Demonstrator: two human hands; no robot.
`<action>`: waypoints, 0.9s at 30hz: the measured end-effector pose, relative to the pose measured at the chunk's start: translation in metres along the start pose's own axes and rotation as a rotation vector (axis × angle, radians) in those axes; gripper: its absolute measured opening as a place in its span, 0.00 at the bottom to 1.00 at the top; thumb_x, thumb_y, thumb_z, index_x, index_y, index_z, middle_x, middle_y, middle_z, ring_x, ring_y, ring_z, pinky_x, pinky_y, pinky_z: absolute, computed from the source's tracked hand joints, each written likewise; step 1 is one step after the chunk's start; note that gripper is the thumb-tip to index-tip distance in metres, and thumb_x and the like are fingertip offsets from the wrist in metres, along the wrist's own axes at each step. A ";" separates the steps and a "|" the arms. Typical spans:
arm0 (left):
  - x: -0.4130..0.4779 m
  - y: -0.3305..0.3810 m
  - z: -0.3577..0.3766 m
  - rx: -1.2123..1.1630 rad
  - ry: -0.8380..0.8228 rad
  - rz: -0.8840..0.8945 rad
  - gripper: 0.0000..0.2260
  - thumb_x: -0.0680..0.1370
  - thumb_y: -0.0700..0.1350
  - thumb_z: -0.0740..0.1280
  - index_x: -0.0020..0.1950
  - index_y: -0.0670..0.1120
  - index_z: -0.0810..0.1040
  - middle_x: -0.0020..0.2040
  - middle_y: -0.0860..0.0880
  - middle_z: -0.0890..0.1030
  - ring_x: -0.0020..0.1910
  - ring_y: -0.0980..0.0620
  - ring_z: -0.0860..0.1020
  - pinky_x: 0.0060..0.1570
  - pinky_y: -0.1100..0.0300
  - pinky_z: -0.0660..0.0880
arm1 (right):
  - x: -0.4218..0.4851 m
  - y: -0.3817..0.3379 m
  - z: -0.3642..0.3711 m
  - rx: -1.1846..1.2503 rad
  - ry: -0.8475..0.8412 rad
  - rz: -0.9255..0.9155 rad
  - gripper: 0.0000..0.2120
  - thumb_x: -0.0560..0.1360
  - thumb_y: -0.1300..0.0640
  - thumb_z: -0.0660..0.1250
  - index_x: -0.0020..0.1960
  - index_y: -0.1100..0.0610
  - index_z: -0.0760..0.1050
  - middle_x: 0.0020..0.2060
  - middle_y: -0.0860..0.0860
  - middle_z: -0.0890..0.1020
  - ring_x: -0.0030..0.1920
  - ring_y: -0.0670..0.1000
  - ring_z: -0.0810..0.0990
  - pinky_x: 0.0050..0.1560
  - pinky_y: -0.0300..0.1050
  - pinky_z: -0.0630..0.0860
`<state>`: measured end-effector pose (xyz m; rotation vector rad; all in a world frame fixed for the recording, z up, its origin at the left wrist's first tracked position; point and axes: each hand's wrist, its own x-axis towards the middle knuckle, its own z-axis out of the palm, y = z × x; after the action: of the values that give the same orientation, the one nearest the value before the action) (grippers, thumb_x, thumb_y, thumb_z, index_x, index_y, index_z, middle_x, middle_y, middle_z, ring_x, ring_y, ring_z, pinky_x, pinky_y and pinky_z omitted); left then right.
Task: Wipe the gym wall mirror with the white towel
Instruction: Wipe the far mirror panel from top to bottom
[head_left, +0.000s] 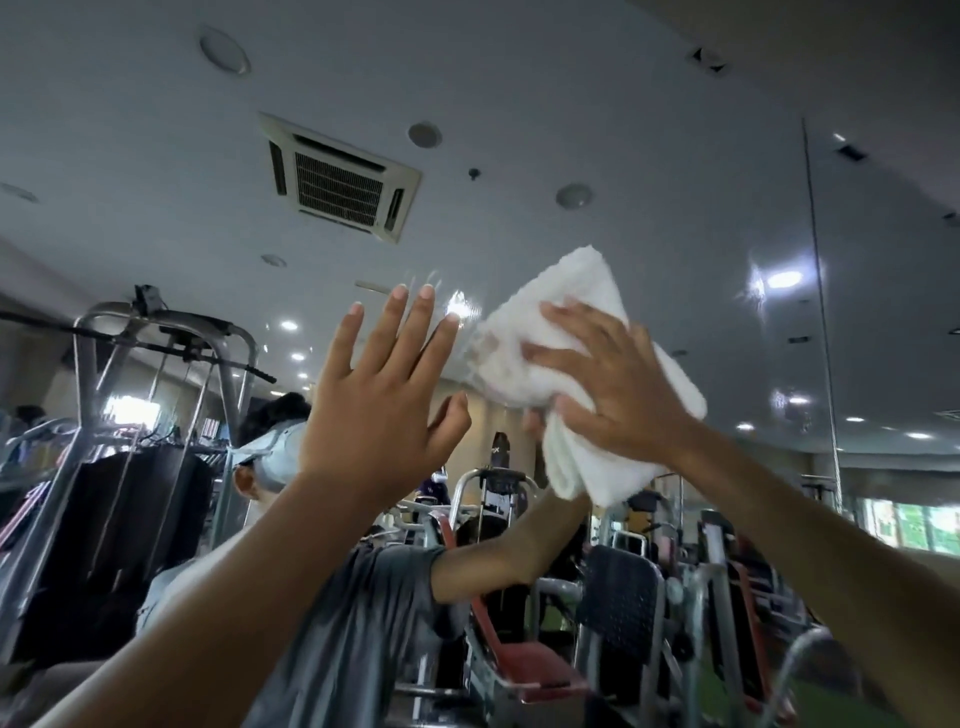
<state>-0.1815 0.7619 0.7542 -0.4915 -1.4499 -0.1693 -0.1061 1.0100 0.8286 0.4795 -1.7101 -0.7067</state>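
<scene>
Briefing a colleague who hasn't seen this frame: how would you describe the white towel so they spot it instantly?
In the wall mirror, find the reflected square ceiling vent and look down-right. The white towel sits there under the right hand, fingers spread, the only fluffy white cloth; the neighbouring left hand is bare.

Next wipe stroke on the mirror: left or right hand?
Right. The right hand is pressing the white towel against the mirror with straight fingers. The left hand is raised beside the towel, fingers spread, and holds nothing.
</scene>
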 end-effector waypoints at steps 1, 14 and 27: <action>-0.001 0.001 0.000 -0.003 -0.011 -0.002 0.31 0.80 0.58 0.51 0.80 0.43 0.62 0.80 0.41 0.59 0.80 0.43 0.56 0.77 0.40 0.51 | -0.003 0.014 -0.001 -0.009 0.001 0.058 0.26 0.76 0.41 0.55 0.74 0.38 0.62 0.78 0.56 0.61 0.77 0.57 0.57 0.65 0.68 0.63; -0.043 0.002 -0.005 -0.002 -0.032 0.018 0.30 0.81 0.57 0.52 0.80 0.42 0.62 0.80 0.40 0.59 0.80 0.41 0.55 0.77 0.39 0.53 | -0.031 -0.022 0.007 -0.050 -0.022 -0.125 0.27 0.79 0.41 0.53 0.78 0.41 0.56 0.80 0.49 0.56 0.80 0.55 0.54 0.65 0.69 0.64; -0.044 0.003 -0.006 -0.011 -0.020 0.009 0.29 0.82 0.56 0.51 0.79 0.42 0.63 0.80 0.40 0.60 0.80 0.41 0.56 0.77 0.39 0.54 | -0.033 -0.026 0.005 -0.012 -0.011 -0.082 0.29 0.77 0.43 0.56 0.77 0.41 0.58 0.80 0.48 0.56 0.80 0.54 0.55 0.64 0.66 0.65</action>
<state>-0.1806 0.7539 0.7102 -0.5094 -1.4665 -0.1657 -0.1036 1.0133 0.7869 0.5407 -1.7030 -0.7799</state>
